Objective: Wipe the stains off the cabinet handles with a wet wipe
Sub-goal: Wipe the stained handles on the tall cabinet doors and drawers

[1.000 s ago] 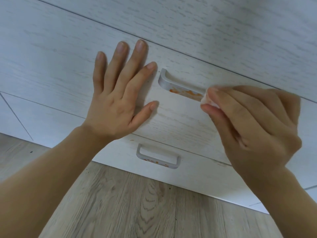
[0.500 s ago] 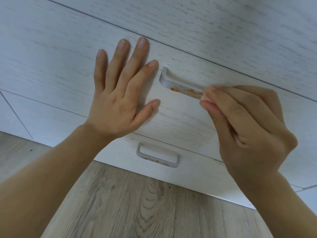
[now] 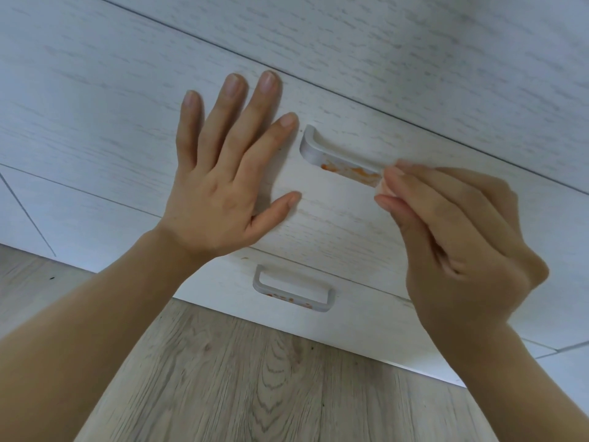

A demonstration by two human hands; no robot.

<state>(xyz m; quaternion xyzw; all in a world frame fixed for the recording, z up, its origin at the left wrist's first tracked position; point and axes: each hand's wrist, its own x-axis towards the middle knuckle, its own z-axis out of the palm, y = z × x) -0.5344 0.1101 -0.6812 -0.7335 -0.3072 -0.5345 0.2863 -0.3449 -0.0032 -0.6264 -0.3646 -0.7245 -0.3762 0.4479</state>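
The upper handle is a pale metal bar on a white wood-grain drawer front, smeared with orange stains along its underside. My right hand pinches a small folded wet wipe, tinted orange, against the handle's right part, and hides the handle's right end. My left hand lies flat with fingers spread on the drawer front just left of the handle. The lower handle on the drawer below carries several small orange spots along its bottom bar.
White wood-grain cabinet fronts fill the upper view, with drawer seams running diagonally. A light wooden floor lies below the bottom drawer. A small orange speck sits on the lower drawer's top edge.
My right hand with the wipe has slid slightly left and then back right along the upper handle. The left hand has stayed flat on the drawer.
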